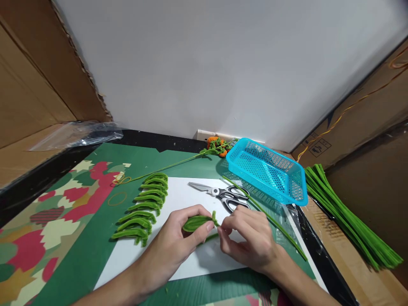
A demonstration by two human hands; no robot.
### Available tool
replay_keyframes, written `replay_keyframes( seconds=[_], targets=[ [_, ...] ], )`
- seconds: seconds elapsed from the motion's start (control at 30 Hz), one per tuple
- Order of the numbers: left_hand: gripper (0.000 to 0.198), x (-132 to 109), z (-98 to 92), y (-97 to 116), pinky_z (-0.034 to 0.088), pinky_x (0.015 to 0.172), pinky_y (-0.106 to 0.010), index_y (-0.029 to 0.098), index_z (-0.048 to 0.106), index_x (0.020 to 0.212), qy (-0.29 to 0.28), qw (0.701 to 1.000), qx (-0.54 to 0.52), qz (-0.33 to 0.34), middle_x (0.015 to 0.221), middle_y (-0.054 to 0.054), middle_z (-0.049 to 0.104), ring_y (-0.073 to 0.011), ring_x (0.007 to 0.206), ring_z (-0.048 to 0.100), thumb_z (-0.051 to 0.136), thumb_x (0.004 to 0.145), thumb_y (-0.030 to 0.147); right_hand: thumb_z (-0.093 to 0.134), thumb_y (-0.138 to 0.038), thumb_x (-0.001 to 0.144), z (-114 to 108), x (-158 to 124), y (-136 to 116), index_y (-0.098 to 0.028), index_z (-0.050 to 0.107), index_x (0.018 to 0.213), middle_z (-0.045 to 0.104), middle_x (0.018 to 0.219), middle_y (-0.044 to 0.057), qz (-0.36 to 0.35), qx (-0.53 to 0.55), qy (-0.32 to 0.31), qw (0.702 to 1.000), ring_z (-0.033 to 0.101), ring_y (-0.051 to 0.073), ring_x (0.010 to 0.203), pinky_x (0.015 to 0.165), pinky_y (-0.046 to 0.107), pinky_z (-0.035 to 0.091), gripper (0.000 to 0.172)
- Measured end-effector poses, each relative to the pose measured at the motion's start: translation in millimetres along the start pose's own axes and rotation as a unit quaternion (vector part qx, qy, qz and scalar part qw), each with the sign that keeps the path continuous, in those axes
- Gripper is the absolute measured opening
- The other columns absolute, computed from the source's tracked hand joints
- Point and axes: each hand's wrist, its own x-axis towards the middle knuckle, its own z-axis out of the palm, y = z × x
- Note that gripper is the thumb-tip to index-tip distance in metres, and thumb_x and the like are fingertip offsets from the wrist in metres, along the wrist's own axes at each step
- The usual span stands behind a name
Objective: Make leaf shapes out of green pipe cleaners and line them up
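The left hand [180, 233] is pinching a fuzzy green leaf-shaped loop [195, 223] between thumb and fingers, above a white paper sheet [178, 193]; the right hand [250, 236] is pinching at its twisted end. Black-handled metal scissors [217, 192] are lying just beyond — curved fuzzy green pieces [145, 208] are lining up leftward. Farther right, a brown cardboard box [353, 119] is showing dark printed symbols [319, 148] — any lettering too small to read.

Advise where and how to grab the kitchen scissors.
Probably by the black-and-grey handle loops, from the right, using the right hand: the kitchen scissors lie flat, blades pointing left, loops nearer that hand. Mind the green pipe cleaner overlapping the loops in view.
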Motion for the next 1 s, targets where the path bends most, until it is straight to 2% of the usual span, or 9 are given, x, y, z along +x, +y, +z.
replay_keyframes(
  seconds=[0.23,0.33,0.43,0.63,0.73,0.83,0.93,1.0],
  targets=[
    [0.022,0,3.3,15,0.018,0.037,-0.017,0.021,0.068,0.09,0.003,1.0,0.027,0.014,0.059,0.008,0.04,-0.0066,0.045,0.026,0.071,0.095,0.042,0.061,-0.005,0.095,1,0,-1,-0.02,0.058,0.091,0.061,0.065,-0.001,-0.001,-0.02,-0.005,1.0,0.048,0.014,0.055,0.053,0.029,0.033,0.015],
    [0.024,-1,4.7,13,0.017,0.038,-0.018,0.02,0.069,0.089,0.022,0.998,0.051,0.026,0.056,0.008,0.036,-0.0076,0.045,0.026,0.069,0.096,0.043,0.061,-0.003,0.094,0,1,0,-0.02,0.058,0.09,0.059,0.064,-0.001,-0.007,-0.029,0.003,1.0,0.045,0.014,0.055,0.054,0.03,0.032,0.017],
    [0.028,-2,5.7,9,0.021,0.041,-0.018,0.019,0.068,0.088,0.041,0.996,0.07,0.022,0.061,0.007,0.04,-0.0083,0.049,0.029,0.065,0.098,0.045,0.063,-0.003,0.094,2,0,1,-0.019,0.058,0.088,0.059,0.064,-0.001,-0.011,-0.034,-0.013,0.999,0.045,0.014,0.056,0.054,0.029,0.032,0.018],
    [0.03,-1,3.8,4,0.023,0.042,-0.018,0.02,0.067,0.093,0.027,0.999,0.029,-0.007,0.066,0.006,0.041,-0.009,0.052,0.029,0.065,0.098,0.049,0.06,-0.009,0.1,3,-1,0,-0.017,0.061,0.089,0.063,0.07,0.002,0.008,-0.045,-0.062,0.997,0.049,0.016,0.061,0.058,0.029,0.035,0.013],
    [0.031,-1,3.1,2,0.021,0.041,-0.018,0.02,0.067,0.097,0.008,1.0,0.008,-0.017,0.067,0.007,0.042,-0.0079,0.05,0.028,0.066,0.098,0.051,0.057,-0.009,0.101,0,-1,-1,-0.014,0.065,0.099,0.069,0.082,0.006,0.024,-0.032,-0.081,0.996,0.053,0.018,0.069,0.063,0.031,0.039,0.01],
    [0.034,-1,3.1,-1,0.019,0.04,-0.018,0.02,0.066,0.103,-0.011,0.999,-0.012,-0.029,0.067,0.008,0.04,-0.0064,0.048,0.025,0.066,0.098,0.053,0.056,-0.007,0.101,-2,-3,1,-0.012,0.067,0.116,0.072,0.092,0.009,0.022,-0.023,-0.1,0.995,0.054,0.02,0.074,0.065,0.032,0.042,0.02],
    [0.038,0,3.4,-2,0.017,0.041,-0.018,0.02,0.064,0.112,-0.017,0.998,-0.032,-0.043,0.066,0.009,0.037,-0.0058,0.047,0.023,0.067,0.097,0.055,0.056,-0.006,0.102,0,-6,3,-0.012,0.064,0.134,0.071,0.088,0.007,0.02,-0.021,-0.1,0.995,0.054,0.02,0.073,0.064,0.032,0.042,0.033],
    [0.041,0,4.1,0,0.016,0.04,-0.018,0.02,0.061,0.116,-0.015,0.998,-0.037,-0.045,0.065,0.01,0.037,-0.0055,0.046,0.023,0.068,0.097,0.056,0.055,-0.006,0.103,2,-8,4,-0.012,0.063,0.137,0.07,0.087,0.006,0.032,-0.009,-0.092,0.995,0.055,0.02,0.073,0.064,0.032,0.043,0.035]
  ],
)
